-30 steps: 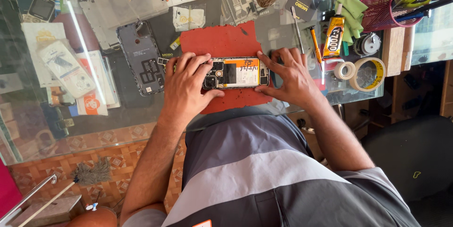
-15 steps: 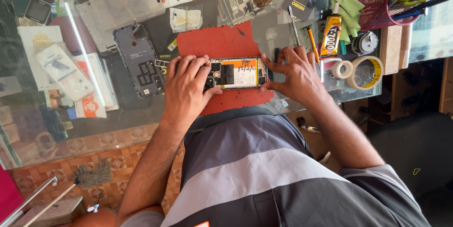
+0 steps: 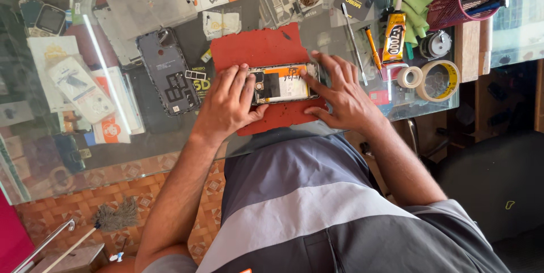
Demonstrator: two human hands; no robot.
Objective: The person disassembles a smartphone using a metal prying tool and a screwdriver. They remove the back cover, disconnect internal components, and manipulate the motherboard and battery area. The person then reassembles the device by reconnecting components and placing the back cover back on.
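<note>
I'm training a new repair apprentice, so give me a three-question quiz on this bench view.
1. True or false: the opened phone lies on a red mat.
2. Which hand covers the phone's end nearer the dark back cover?
3. The glue tube lies nearer: A) the tape rolls B) the duster

Key: 1 true; 2 the left hand, while the right hand touches the other end; 3 A.

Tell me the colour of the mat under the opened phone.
The mat is red, with the opened phone lying on it; it shows best in the head view.
</note>
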